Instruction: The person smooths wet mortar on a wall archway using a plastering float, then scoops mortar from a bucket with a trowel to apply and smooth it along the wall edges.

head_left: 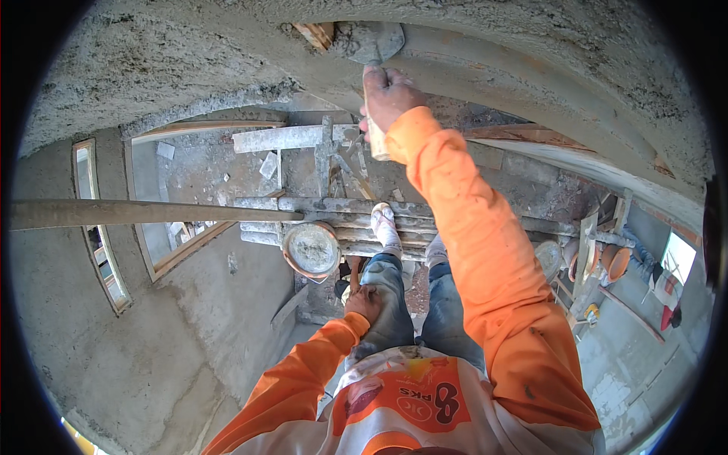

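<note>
Lying below trowel: planks, round pan

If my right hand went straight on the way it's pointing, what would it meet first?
Likely the grey plastered surface just beyond the trowel: your right hand points that way, trowel leading. Depth is unclear, so the blade may already be touching it.

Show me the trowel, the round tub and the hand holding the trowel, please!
Trowel (381, 42): head view, on its flat metal blade.
Round tub (308, 274): head view, on its rim.
Right hand (394, 98): head view, on the back of the hand.
</note>
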Available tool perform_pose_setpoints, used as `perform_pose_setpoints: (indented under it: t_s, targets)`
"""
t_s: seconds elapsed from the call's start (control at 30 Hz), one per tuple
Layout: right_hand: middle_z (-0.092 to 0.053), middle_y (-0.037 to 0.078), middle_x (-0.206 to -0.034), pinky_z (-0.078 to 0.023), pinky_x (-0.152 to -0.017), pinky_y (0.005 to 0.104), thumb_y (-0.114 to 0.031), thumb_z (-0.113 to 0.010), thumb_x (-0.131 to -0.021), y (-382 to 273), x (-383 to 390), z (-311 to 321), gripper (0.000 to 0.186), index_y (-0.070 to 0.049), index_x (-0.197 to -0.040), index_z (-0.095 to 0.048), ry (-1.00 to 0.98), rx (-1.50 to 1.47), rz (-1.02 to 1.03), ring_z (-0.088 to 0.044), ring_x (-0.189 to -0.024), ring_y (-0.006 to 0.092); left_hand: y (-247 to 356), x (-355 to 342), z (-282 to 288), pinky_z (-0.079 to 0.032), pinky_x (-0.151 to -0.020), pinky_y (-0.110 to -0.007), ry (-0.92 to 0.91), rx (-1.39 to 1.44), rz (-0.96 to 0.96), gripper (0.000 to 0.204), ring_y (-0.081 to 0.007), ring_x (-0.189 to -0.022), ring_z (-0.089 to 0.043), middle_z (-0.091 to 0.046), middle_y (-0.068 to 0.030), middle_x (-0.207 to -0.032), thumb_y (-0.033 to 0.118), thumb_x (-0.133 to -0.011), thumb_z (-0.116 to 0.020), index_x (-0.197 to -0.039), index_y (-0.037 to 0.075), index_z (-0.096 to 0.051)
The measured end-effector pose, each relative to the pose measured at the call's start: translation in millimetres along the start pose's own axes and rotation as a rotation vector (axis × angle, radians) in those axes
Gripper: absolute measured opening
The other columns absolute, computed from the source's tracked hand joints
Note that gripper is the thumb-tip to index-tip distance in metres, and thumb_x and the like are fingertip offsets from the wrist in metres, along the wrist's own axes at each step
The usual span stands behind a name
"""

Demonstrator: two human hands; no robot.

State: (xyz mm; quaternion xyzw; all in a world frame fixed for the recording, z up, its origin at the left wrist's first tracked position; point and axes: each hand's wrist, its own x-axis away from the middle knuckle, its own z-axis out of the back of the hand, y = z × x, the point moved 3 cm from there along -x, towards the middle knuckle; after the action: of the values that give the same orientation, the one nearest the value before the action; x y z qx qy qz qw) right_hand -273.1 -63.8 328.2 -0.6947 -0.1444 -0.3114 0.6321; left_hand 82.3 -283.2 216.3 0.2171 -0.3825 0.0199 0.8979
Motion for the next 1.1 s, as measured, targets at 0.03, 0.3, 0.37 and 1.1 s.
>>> perform_pose_setpoints:
  t_s: [0.03, 0.3, 0.37, 1.1]
  targets:
    - [-0.055, 0.01, -0.068, -0.047, -0.039, 0.032, -0.042, -0.047, -0.088, 11.0, -10.2, -15.0, 0.039, -0.006, -0.104, -0.048, 0.091, 0.029, 0.091, -0.054, -0.048, 0.0175, -2.8, -2.6, -0.3, -0.045, -0.079, -0.043, -0.003, 0.0, -0.008, 0.02, -0.0355, -0.087, -0.055, -0.058, -0.0157, -0.091, 0.025, -0.078, -0.051, -0.088, 0.008, -0.057]
    - [-0.054, 0.009, -0.07, -0.047, -0.042, 0.0312, -0.044, -0.047, -0.088, -5.2, 27.7, 6.7, 0.041, -0.007, -0.107, -0.049, -0.202, -0.404, -0.052, -0.053, -0.049, 0.0168, -20.6, -12.8, 13.6, -0.045, -0.079, -0.043, -0.016, -0.064, -0.062, 0.019, -0.0349, -0.088, -0.056, -0.059, -0.0156, -0.088, 0.024, -0.078, -0.051, -0.088, 0.009, -0.059]
    - [-0.053, 0.007, -0.071, -0.046, -0.043, 0.029, -0.045, -0.046, -0.089, 7.0, 32.9, 17.1, 0.045, -0.007, -0.114, -0.048, -0.278, -0.456, -0.027, -0.052, -0.05, 0.0147, -32.5, -18.6, 13.2, -0.045, -0.08, -0.043, -0.073, -0.068, -0.082, 0.022, -0.0357, -0.091, -0.055, -0.059, -0.0166, -0.093, 0.026, -0.078, -0.051, -0.091, 0.01, -0.058]
    - [-0.053, 0.005, -0.066, -0.045, -0.04, 0.0302, -0.035, -0.057, -0.085, 272.7, 227.3, 221.8, 0.033, -0.009, -0.101, -0.048, 0.234, -0.903, -0.103, -0.053, -0.046, 0.0147, 144.3, -150.0, 128.5, -0.046, -0.072, -0.028, 0.112, 0.068, -0.73, 0.01, -0.0195, -0.077, -0.058, -0.06, -0.0091, -0.082, 0.008, -0.083, -0.053, -0.089, 0.0, -0.058]
